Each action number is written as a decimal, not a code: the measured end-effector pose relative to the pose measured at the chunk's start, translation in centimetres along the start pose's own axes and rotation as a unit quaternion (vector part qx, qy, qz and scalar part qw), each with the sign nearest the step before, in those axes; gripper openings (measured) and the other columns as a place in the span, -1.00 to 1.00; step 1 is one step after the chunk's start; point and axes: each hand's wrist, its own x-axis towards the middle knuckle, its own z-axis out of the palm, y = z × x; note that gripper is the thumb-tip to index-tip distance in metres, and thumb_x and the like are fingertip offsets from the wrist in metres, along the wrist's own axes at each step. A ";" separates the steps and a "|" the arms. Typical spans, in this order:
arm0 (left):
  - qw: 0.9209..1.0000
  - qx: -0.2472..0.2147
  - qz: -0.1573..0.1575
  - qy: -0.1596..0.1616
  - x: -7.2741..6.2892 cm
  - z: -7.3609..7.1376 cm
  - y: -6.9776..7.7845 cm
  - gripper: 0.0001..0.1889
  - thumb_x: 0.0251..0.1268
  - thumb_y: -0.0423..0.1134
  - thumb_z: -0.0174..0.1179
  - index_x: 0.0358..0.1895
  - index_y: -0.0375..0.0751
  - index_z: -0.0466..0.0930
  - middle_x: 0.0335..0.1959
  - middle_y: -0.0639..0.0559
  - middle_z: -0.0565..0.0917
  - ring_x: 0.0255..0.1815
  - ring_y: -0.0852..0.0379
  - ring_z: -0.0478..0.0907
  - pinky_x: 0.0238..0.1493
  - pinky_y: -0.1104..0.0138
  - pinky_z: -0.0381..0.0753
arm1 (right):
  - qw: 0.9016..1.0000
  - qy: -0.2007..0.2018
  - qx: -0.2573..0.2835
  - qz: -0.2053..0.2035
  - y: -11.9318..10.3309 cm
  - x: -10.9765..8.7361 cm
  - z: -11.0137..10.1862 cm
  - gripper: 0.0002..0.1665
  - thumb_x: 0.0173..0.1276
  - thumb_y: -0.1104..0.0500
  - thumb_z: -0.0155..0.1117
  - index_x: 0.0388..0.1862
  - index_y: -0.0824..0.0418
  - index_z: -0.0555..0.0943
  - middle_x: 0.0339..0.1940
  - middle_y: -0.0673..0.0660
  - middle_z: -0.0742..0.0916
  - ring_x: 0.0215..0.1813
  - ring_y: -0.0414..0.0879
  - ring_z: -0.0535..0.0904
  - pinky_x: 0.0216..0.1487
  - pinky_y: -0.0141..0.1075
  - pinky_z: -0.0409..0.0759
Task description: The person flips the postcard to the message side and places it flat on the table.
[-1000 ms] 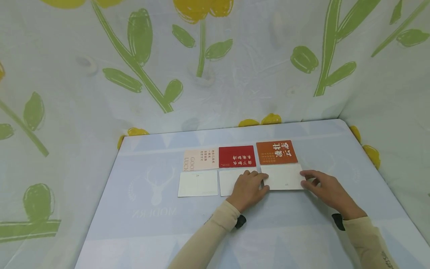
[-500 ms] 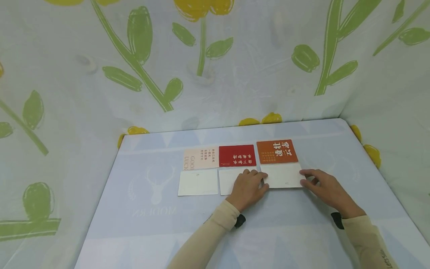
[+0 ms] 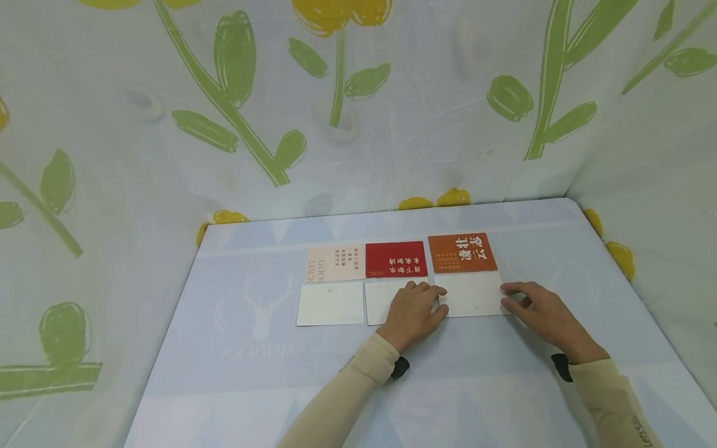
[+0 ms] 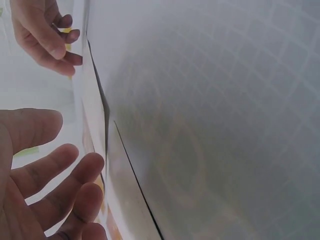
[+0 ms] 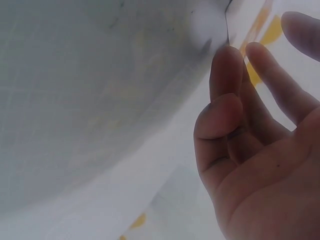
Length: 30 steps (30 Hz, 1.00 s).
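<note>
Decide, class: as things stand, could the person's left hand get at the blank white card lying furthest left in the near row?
Probably yes. The left hand rests on the middle white card, and only bare table lies between it and the left white card.

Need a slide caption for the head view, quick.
Both hands, left hand and right hand, flank a blank white rectangular card below an orange printed card.

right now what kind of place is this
Probably a makeshift recording booth at home or in a lab, not a normal room. A tulip-print sheet curtains a small table on all sides, cards lie in two neat rows, and both hands wear wrist cameras.
</note>
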 end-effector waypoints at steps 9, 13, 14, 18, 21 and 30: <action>1.000 -0.006 0.001 0.007 -0.2 0.2 -0.2 -0.72 0.39 -0.06 0.26 0.08 0.02 0.74 -0.12 0.14 0.76 -0.30 0.21 0.48 -0.35 0.53 0.34 | 1.000 0.002 0.004 0.001 0.1 0.0 0.1 -0.49 0.49 0.02 0.29 0.27 0.31 0.57 0.11 0.30 0.65 -0.11 0.05 0.53 -0.26 -0.18 0.53; 1.000 -0.018 0.001 0.012 -0.6 -0.3 -0.4 -0.71 0.39 -0.06 0.25 0.09 0.01 0.74 -0.10 0.13 0.76 -0.27 0.20 0.49 -0.33 0.51 0.38 | 1.000 0.013 0.008 -0.006 0.0 0.0 0.1 -0.50 0.50 0.03 0.28 0.26 0.31 0.57 0.11 0.31 0.66 -0.11 0.04 0.54 -0.26 -0.19 0.54; 1.000 -0.021 -0.002 0.011 -0.8 -0.5 -0.5 -0.71 0.40 -0.06 0.24 0.10 0.02 0.73 -0.08 0.13 0.76 -0.26 0.19 0.49 -0.32 0.50 0.40 | 1.000 0.015 0.009 -0.008 0.1 0.0 0.1 -0.50 0.50 0.03 0.27 0.26 0.31 0.57 0.11 0.30 0.66 -0.11 0.04 0.53 -0.26 -0.19 0.53; 0.998 -0.049 -0.027 0.009 -1.7 -1.2 -1.2 -0.68 0.42 -0.06 0.22 0.15 0.02 0.70 -0.02 0.13 0.74 -0.17 0.17 0.52 -0.22 0.43 0.48 | 0.999 0.033 0.004 -0.013 0.1 0.0 0.1 -0.52 0.51 0.05 0.27 0.27 0.30 0.56 0.07 0.29 0.66 -0.12 0.07 0.54 -0.27 -0.19 0.54; 0.996 -0.076 -0.048 0.004 -2.6 -2.0 -2.0 -0.67 0.43 -0.06 0.21 0.17 0.00 0.69 -0.02 0.12 0.73 -0.12 0.15 0.54 -0.14 0.36 0.53 | 0.999 0.046 -0.002 -0.011 0.2 -0.1 0.1 -0.54 0.52 0.07 0.25 0.27 0.29 0.55 0.05 0.28 0.66 -0.10 0.09 0.54 -0.27 -0.18 0.55; 0.974 -0.192 -0.121 -0.006 -5.7 -6.2 -4.3 -0.56 0.46 -0.03 0.14 0.31 -0.05 0.57 0.11 0.05 0.67 0.03 0.03 0.59 0.05 0.17 0.58 | 0.996 0.086 0.012 -0.035 0.0 -0.3 0.1 -0.59 0.53 0.07 0.24 0.25 0.23 0.57 0.10 0.25 0.68 -0.07 0.08 0.59 -0.32 -0.31 0.55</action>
